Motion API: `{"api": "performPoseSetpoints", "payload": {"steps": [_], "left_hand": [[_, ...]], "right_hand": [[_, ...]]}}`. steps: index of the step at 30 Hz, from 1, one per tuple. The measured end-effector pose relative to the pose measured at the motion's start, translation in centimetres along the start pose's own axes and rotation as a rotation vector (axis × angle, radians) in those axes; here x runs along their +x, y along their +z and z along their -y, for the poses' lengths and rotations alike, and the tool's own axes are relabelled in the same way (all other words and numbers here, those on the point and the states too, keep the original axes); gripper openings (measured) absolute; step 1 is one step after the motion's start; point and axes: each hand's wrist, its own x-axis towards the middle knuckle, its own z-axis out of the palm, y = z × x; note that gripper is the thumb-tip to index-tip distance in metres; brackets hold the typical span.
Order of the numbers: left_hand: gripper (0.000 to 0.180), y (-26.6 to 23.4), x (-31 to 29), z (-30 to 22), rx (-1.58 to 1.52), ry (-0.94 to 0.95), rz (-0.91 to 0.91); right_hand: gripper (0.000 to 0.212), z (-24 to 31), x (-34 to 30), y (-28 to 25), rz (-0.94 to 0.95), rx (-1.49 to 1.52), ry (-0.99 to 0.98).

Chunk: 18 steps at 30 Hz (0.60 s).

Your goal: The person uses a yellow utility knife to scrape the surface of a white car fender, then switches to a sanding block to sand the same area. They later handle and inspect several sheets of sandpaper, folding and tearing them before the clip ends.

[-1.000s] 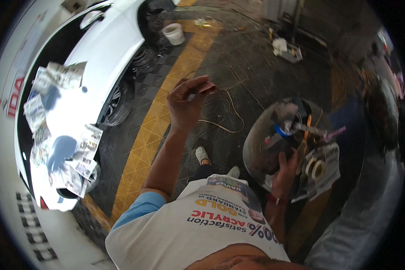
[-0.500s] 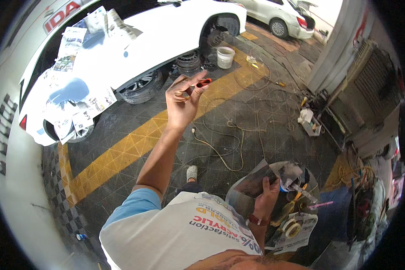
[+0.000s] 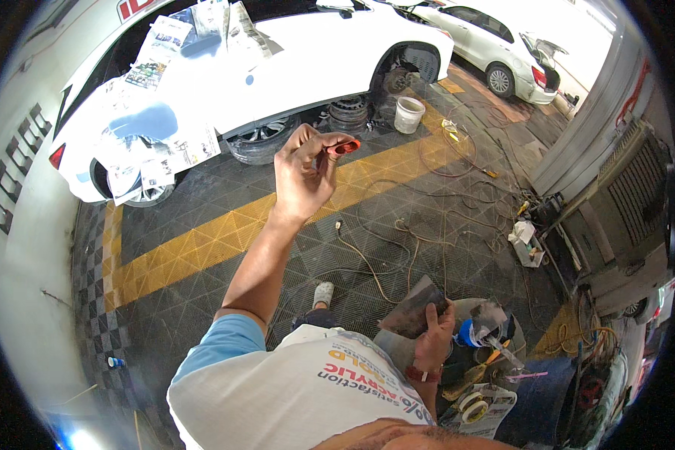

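Observation:
Held up ahead of me, my left hand [image 3: 301, 176] pinches a small red-orange object [image 3: 345, 148] with a dark hollow end; its kind is unclear. My right hand [image 3: 433, 339] is low at the right, gripping the edge of a dark grey flat sheet [image 3: 412, 311], thumb on top. Close beside that hand is a blue and white container [image 3: 466, 334], with a clear plastic piece [image 3: 507, 354] and a yellow-handled tool [image 3: 481, 367] near it. Rolls of pale tape [image 3: 473, 409] lie on newspaper [image 3: 495, 420] below.
A white car [image 3: 300, 64], partly covered with newspaper [image 3: 161, 49], stands at the far left; its front wheel is off. Stacked wheel rims [image 3: 349, 118] and a white bucket [image 3: 409, 115] are beside it. Hoses and cables [image 3: 367, 262] cross the tiled floor. Another car [image 3: 495, 45] is behind.
My left hand has turned, its fingers curling more around the red-orange object. The dark sheet in my right hand has lifted and shows more fully. The whole view has shifted.

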Motion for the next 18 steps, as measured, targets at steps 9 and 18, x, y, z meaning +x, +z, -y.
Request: {"api": "performPoseSetpoints", "payload": {"steps": [9,18], "left_hand": [[0.024,-0.4,-0.6,-0.2,-0.042,0.048,0.204],[0.043,0.1,-0.5,-0.2,0.001,0.238,0.27]], "right_hand": [[0.042,0.8,-0.2,0.9,0.084,0.103,0.026],[0.038,-0.2,-0.3,0.0,0.061,0.027,0.034]]}}
